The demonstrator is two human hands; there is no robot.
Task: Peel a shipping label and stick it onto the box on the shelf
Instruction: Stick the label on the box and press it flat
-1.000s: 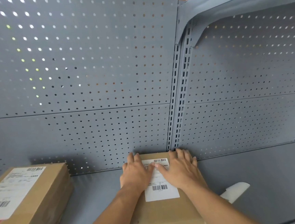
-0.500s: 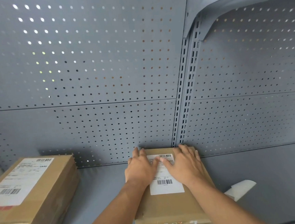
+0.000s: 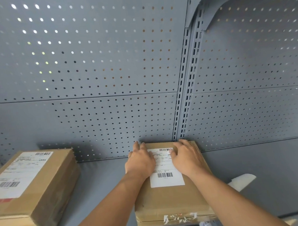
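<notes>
While both hands lie flat and spread, left hand point(image 3: 140, 163) at 9 o'clock and right hand point(image 3: 186, 158) at 3 o'clock of the label point(image 3: 166, 172) atop the box point(image 3: 172, 199) on the shelf point(image 3: 103, 181), uneven smoothing could trap wrinkles or leave its near edge unstuck.

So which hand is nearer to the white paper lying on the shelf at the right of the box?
Right. The right hand rests on the box, on the side toward the paper; the left hand is farther away.

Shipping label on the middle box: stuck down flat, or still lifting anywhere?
Flat where visible: the shipping label lies smooth on the box, lower corners down. Left hand and right hand hide its upper side edges.
</notes>
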